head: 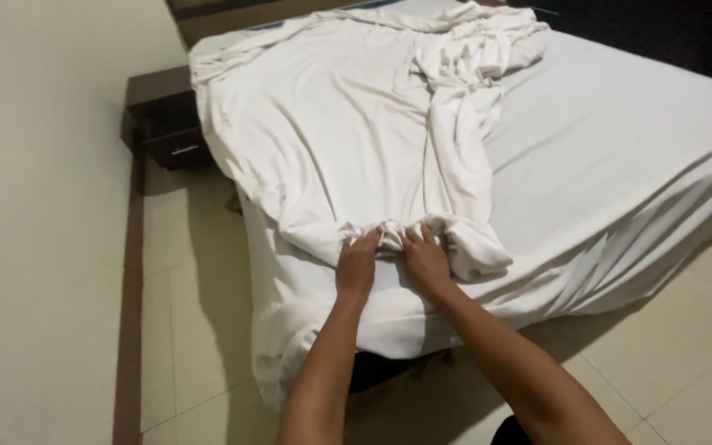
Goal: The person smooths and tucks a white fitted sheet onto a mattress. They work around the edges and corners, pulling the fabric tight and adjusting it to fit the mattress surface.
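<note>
White, crumpled sheet, spread loosely beyond the hands, bunched into a tight gather under both sets of fingertips; one rumpled ridge running away from the right hand toward the far end.

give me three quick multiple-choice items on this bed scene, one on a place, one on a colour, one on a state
1. Where do both hands grip the loose sheet?
A. at its bunched end near the bed corner
B. up by the headboard
C. on the floor

2. What colour is the loose sheet?
A. blue
B. white
C. grey

3. How does the loose sheet lie?
A. folded in a neat square
B. rumpled and twisted along the mattress
C. rolled in a tight tube

Answers:
1 A: the left hand and right hand clutch the gathered end by the near corner of the bed.
2 B: the loose sheet is white.
3 B: creases and a twisted ridge run up it.
</note>
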